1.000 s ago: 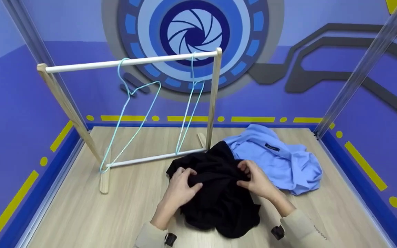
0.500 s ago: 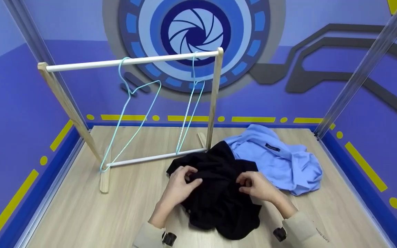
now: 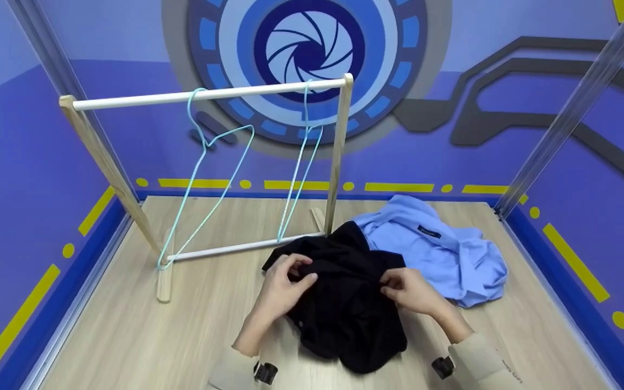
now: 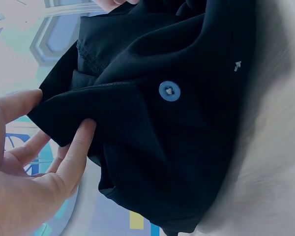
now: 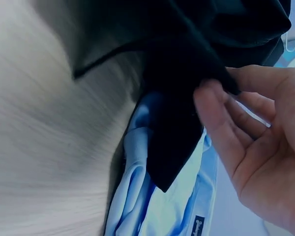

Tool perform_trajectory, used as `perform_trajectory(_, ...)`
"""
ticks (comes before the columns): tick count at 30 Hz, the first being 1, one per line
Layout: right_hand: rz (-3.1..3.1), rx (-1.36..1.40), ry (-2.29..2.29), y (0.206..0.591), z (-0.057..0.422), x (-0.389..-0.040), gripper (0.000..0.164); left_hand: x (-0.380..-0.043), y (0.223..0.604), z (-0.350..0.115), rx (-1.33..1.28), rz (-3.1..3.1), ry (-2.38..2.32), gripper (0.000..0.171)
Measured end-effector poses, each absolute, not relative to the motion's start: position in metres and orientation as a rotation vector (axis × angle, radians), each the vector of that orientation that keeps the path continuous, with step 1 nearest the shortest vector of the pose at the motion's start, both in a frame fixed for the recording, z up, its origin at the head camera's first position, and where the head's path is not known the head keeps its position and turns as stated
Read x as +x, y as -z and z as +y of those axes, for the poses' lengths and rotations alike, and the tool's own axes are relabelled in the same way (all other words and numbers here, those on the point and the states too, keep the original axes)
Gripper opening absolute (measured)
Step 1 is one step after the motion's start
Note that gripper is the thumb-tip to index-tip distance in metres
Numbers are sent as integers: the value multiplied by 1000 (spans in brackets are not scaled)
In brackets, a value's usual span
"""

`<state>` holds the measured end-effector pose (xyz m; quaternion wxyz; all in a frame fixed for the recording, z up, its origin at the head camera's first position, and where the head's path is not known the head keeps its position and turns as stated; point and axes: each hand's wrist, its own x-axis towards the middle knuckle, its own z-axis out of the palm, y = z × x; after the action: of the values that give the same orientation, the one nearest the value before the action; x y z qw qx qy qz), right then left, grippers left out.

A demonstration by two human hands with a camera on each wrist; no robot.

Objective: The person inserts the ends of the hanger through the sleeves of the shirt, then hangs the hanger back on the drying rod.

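Note:
A crumpled black shirt with a button lies on the table between both hands. My left hand holds a pointed, folded flap at the shirt's left side; in the left wrist view, its fingertips sit on the flap's edge and front face. On the other side, my right hand pinches an edge of the black cloth between thumb and fingers, and a dark corner hangs below this grip. Behind the right hand lies a light blue shirt with a dark neck label, partly under the black one.
A rack with wooden posts and a white top bar stands at the back left. Two light-blue hangers, one on the left and one on the right, hang from it. Printed blue walls enclose the wooden table.
My right hand first lowers toward the black cloth, then shifts slightly right with its fingers drawn closer together on the edge. My left hand stays nearly in place.

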<state>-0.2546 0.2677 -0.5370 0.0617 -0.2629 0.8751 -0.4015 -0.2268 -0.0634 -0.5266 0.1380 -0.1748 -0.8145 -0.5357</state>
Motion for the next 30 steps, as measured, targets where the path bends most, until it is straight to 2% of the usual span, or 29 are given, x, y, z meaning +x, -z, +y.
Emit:
perform_trajectory(10, 2749, -551, 1479, 520, 267, -257, 3, -227, 523, -67, -545, -2347, 1720, 42)
perform_trajectory(18, 2686, -352, 1754, 508, 265, -259, 14, -226, 524, -68, -677, -2396, 1771, 60)
perform_trajectory(30, 2803, -395, 1835, 471, 247, -237, 10, -229, 521, -62, -598, -2357, 1624, 29)
